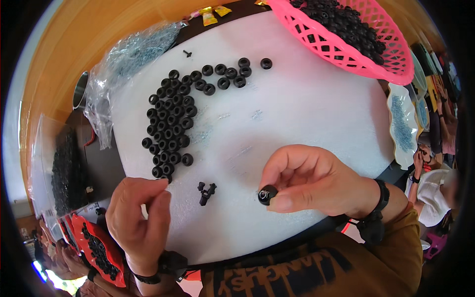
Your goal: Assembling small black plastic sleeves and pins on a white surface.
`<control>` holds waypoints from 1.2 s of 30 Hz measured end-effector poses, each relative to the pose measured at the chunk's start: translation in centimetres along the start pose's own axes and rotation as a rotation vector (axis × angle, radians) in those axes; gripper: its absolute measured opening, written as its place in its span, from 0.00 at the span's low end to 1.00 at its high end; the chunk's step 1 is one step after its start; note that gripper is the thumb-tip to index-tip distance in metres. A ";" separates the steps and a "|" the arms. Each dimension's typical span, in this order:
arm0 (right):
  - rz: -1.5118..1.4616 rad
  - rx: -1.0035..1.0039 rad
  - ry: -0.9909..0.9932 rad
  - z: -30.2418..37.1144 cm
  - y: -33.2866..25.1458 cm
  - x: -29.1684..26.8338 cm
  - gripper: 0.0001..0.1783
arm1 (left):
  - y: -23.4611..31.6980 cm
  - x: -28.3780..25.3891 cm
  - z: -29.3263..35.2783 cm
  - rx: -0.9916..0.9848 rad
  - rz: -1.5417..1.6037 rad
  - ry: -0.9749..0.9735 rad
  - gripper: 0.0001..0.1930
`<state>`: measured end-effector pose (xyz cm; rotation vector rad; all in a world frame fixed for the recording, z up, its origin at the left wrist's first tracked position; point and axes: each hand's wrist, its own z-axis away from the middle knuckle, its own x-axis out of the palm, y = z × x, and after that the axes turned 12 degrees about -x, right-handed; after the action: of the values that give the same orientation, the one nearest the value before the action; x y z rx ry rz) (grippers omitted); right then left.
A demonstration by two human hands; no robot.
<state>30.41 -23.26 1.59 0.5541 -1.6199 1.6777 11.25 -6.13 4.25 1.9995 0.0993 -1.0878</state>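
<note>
Between thumb and forefinger, my right hand [316,180] grips a small round black cap [267,194]. A pale, wiry detail shows on the cap's face. My left hand [138,213] is closed in a pinch at the lower end of a cluster of black ring-shaped caps [170,119]. One cap sits right against its fingertip; whether anything is between the fingers is hidden. A few small black plastic stems [205,193] lie between my hands. Small clear-blue springs or bits [202,134] are scattered beside the cluster on the white work surface [307,114].
A pink lattice basket [341,57] full of black caps stands at the far right. Below it is a white scalloped dish [405,158] of bluish bits. Plastic bags [106,94] lie left, a red tray [79,227] of black parts lower left. Other people work at the right edge.
</note>
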 end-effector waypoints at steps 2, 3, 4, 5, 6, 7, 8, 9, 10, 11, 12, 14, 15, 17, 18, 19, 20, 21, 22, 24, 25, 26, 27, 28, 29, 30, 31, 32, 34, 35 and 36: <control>0.031 0.011 0.033 -0.2 0.0 0.0 0.13 | -0.6 -0.6 0.8 -0.064 -0.005 -0.016 0.10; 0.044 0.025 0.051 -0.3 0.0 0.1 0.13 | -0.8 -0.7 1.3 -0.111 0.000 -0.082 0.09; 0.057 0.039 0.069 -0.3 0.0 0.1 0.13 | -1.0 -0.8 1.7 -0.157 0.005 -0.148 0.09; 0.060 0.044 0.066 -0.3 0.1 -0.1 0.13 | -1.4 -0.8 1.8 -0.097 -0.054 -0.199 0.08; 0.082 0.026 0.041 -0.3 0.2 -0.3 0.12 | -1.5 -0.7 2.0 -0.103 -0.051 -0.196 0.08; 0.104 0.007 0.015 -0.4 0.4 -0.5 0.12 | -1.5 -0.5 2.1 -0.068 -0.074 -0.266 0.08; 0.107 0.013 0.013 -0.4 0.4 -0.5 0.12 | -1.4 -0.3 2.2 -0.031 -0.098 -0.335 0.08; 0.107 0.012 0.011 -0.5 0.3 -0.6 0.12 | -1.0 -0.3 2.1 -0.080 -0.115 -0.409 0.09; 0.107 0.010 0.009 -0.5 0.3 -0.6 0.11 | -0.9 -0.1 2.0 -0.081 -0.113 -0.407 0.09; 0.109 0.012 0.008 -0.5 0.2 -0.6 0.11 | -0.7 0.1 2.0 -0.063 -0.152 -0.430 0.09; 0.107 0.013 0.007 -0.5 0.2 -0.6 0.11 | -0.6 0.2 2.0 -0.044 -0.193 -0.451 0.09; 0.105 0.013 0.003 -0.6 0.2 -0.4 0.11 | -0.8 0.6 2.2 -0.032 -0.194 -0.433 0.10; 0.108 0.016 0.007 -0.6 0.2 -0.4 0.11 | -1.0 0.9 2.4 -0.014 -0.200 -0.426 0.10; 0.108 0.013 0.010 -0.6 0.2 -0.3 0.11 | -1.0 0.9 2.3 0.010 -0.211 -0.420 0.11; 0.117 0.020 0.013 -0.6 0.1 -0.4 0.11 | -1.0 0.9 2.2 0.003 -0.213 -0.427 0.11; 0.126 0.026 0.016 -0.5 0.1 -0.4 0.11 | -0.9 1.0 2.2 -0.003 -0.215 -0.435 0.11; 0.126 0.019 0.018 -0.5 0.0 -0.4 0.11 | -0.8 0.9 2.1 0.004 -0.216 -0.436 0.11; 0.128 0.020 0.010 -0.5 0.0 -0.4 0.11 | -0.7 0.8 2.2 -0.018 -0.164 -0.434 0.11; 0.130 0.020 0.003 -0.4 0.0 -0.3 0.11 | -0.6 0.6 2.2 -0.038 -0.111 -0.433 0.11; 0.132 0.004 -0.015 -0.3 0.0 -0.1 0.11 | 0.6 0.2 2.3 -0.084 0.038 -0.431 0.12; 0.134 -0.003 -0.036 -0.3 0.0 0.0 0.11 | 1.1 0.0 2.2 -0.139 0.189 -0.428 0.12; 0.139 -0.017 -0.033 -0.2 0.1 0.1 0.11 | 1.3 -0.1 2.0 -0.124 0.190 -0.428 0.12; 0.124 -0.013 -0.042 -0.2 0.1 0.2 0.10 | 1.5 -0.1 1.8 -0.098 0.249 -0.436 0.14; 0.109 -0.009 -0.050 -0.2 0.2 0.2 0.10 | 1.7 0.0 1.5 -0.071 0.308 -0.445 0.15; 0.116 -0.022 -0.046 -0.1 0.2 0.2 0.10 | 2.1 0.2 1.3 -0.055 0.311 -0.446 0.15; 0.099 -0.020 -0.056 0.0 0.2 0.1 0.10 | 2.5 0.5 1.2 -0.065 0.365 -0.415 0.13; 0.082 -0.017 -0.066 0.0 0.2 0.1 0.10 | 2.9 0.8 1.0 -0.076 0.420 -0.385 0.12; 0.087 -0.028 -0.063 0.0 0.2 0.1 0.10 | 3.3 1.0 0.8 -0.065 0.421 -0.387 0.12; 0.055 -0.050 -0.091 0.0 0.2 0.1 0.10 | 4.0 1.2 0.3 -0.019 0.363 -0.398 0.14; 0.055 -0.056 -0.087 0.0 0.1 0.1 0.10 | 3.9 1.3 0.2 -0.013 0.363 -0.402 0.14; 0.060 -0.059 -0.090 0.1 0.1 0.1 0.10 | 3.8 1.3 0.2 -0.019 0.388 -0.445 0.15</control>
<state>30.30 -23.30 1.62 0.5635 -1.7600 1.6640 13.57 -9.13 5.63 1.6233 -0.4898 -1.2323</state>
